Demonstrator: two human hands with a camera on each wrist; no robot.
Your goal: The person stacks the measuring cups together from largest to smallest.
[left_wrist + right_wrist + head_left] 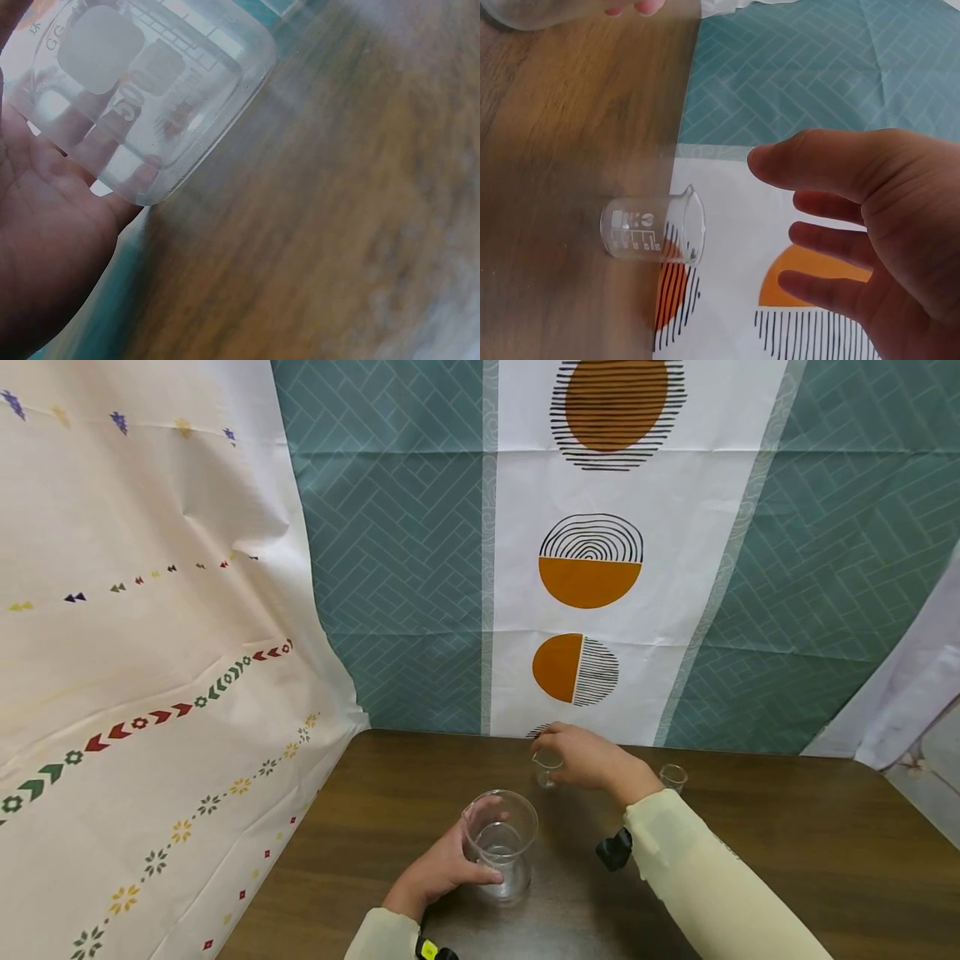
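Note:
My left hand point(450, 864) grips a large clear glass beaker point(512, 868) round its side, thumb at the front and fingers behind. In the left wrist view the number 500 and white scale marks show on this beaker point(169, 82), with my fingers visible through the glass. Near the back edge of the table stands a small graduated glass beaker point(637, 229), upright with a pouring lip. Above it is my right hand point(885, 217), its thumb and fingers spread apart with nothing between them. In the right wrist view these fingertips are clear of the small beaker's rim.
Another small glass vessel point(672, 777) stands to the right, beside my right forearm. The brown wooden table point(750, 843) ends at a teal and white patterned cloth point(397, 568) hung behind it. A cream patterned cloth point(187, 693) hangs along the left side.

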